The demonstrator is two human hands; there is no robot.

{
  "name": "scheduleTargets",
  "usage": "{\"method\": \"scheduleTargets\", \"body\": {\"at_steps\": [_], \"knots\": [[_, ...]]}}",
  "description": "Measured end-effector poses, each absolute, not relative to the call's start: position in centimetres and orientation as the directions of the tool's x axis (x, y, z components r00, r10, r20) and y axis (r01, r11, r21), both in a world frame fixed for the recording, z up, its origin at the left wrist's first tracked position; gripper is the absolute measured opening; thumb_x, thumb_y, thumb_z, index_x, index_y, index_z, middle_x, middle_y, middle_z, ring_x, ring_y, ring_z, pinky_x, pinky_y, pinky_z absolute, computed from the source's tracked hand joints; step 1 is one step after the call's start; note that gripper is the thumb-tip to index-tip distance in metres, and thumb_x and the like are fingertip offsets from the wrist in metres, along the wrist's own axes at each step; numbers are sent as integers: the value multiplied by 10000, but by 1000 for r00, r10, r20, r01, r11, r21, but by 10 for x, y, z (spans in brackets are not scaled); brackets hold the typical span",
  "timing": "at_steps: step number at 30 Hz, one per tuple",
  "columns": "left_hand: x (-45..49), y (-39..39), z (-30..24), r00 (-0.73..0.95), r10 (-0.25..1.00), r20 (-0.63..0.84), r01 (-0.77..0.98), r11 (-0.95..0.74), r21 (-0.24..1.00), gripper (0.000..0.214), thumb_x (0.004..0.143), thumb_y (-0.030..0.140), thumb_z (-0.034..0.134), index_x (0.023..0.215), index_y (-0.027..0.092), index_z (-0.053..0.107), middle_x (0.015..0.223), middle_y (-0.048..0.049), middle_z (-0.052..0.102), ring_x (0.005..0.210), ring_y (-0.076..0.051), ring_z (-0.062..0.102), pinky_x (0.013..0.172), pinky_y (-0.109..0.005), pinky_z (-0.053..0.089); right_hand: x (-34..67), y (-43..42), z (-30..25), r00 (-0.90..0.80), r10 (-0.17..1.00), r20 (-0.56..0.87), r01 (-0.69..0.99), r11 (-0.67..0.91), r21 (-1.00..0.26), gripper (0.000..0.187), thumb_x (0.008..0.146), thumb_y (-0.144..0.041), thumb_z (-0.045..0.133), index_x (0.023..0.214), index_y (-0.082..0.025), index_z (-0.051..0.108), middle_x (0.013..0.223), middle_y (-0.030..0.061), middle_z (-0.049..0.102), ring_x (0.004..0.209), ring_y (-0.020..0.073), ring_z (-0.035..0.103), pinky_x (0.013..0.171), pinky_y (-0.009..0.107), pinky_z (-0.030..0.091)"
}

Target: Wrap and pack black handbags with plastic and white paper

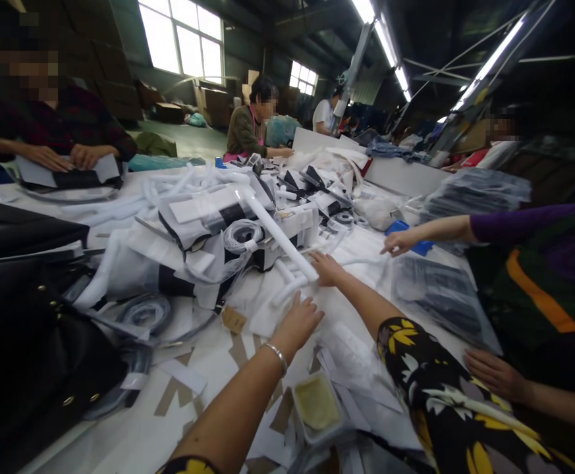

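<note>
My left hand (300, 324), with a silver bracelet at the wrist, hovers over the table with fingers apart and nothing in them. Just beyond it, short white foam tubes (290, 286) lie in a small group. My right hand (327, 269) reaches forward with fingers stretched out, beside the lower end of a long white foam tube (280, 234); whether it touches the tube is unclear. That tube slants down from a pile of wrapped black-and-white packs (203, 214). A coiled grey cable (242, 236) lies on this pile.
A plastic tub with yellowish contents (317, 405) stands near me among cardboard scraps. Black bags (35, 342) fill the left side. At right, a co-worker's hand (400, 242) points by a blue object; the other hand (497, 374) rests near plastic-wrapped dark packs (435, 299).
</note>
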State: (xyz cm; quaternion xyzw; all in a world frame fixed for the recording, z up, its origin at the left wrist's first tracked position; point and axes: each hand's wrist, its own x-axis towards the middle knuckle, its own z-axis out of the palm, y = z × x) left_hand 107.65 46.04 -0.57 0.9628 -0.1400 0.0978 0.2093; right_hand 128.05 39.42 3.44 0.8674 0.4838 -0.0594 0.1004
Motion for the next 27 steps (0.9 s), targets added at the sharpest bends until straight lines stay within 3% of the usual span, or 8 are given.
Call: {"method": "scheduleTargets", "body": {"at_steps": [6,13,15,17,19,21,24,27], "knots": [[1015,457,21,847,-288,448,-461,-818,345,346,1001,135,405,1286,229,576,1269,-59,657,1269,-155,532,1220,-440,204,1272,400,45,519,827,-216,855,-505,121,434,762,-108,647,1193,-121,599,1171,169,670,1178,306,577,1127,427,259],[904,446,84,563,241,790,-518,-642,565,460,929,223,587,1378,255,497,1094,-75,735,1072,-209,667,1045,-394,490,1232,321,110,726,677,-118,687,-710,153,394,848,-221,589,1233,-165,525,1065,165,699,950,329,664,791,380,458],[881,442,99,595,511,620,-438,-441,784,406,914,350,626,1311,290,567,1001,-55,737,955,-224,687,896,-349,565,1202,296,135,782,604,-155,616,-786,45,413,813,-231,633,1212,-168,547,1007,142,714,905,320,671,775,376,473],[868,437,113,615,750,245,-315,-52,948,374,908,472,611,1219,267,638,916,-47,720,816,-207,682,739,-294,577,1161,276,163,773,558,-302,484,-826,-288,384,760,-229,689,1133,-181,610,1014,105,720,948,300,665,829,364,488],[864,430,127,571,809,-140,-262,341,903,478,877,573,608,1178,207,664,881,-55,701,695,-169,651,626,-255,553,1113,266,189,677,573,-463,197,-746,-636,343,792,-335,695,1094,-179,650,1037,88,718,991,293,658,865,368,505],[867,422,137,543,758,-362,-251,558,791,583,825,640,636,1167,169,666,914,-78,703,667,-157,647,574,-237,535,1063,266,206,529,636,-562,-80,-622,-779,376,794,-436,718,1037,-151,680,980,95,720,967,294,668,864,377,523],[873,409,144,546,731,-409,-224,598,769,707,773,725,627,1222,179,637,1103,-128,704,921,-230,697,752,-274,572,1001,286,207,406,748,-524,-302,-432,-850,530,817,-511,697,1208,-156,650,1109,119,708,1072,322,653,962,430,502],[869,400,140,569,778,-268,-178,434,883,940,663,784,677,1358,168,534,1292,-174,635,1223,-328,590,1000,-358,504,964,315,186,434,832,-346,-130,-323,-938,814,784,-717,637,1401,-195,534,1371,145,590,1289,370,519,1120,497,367]]}}
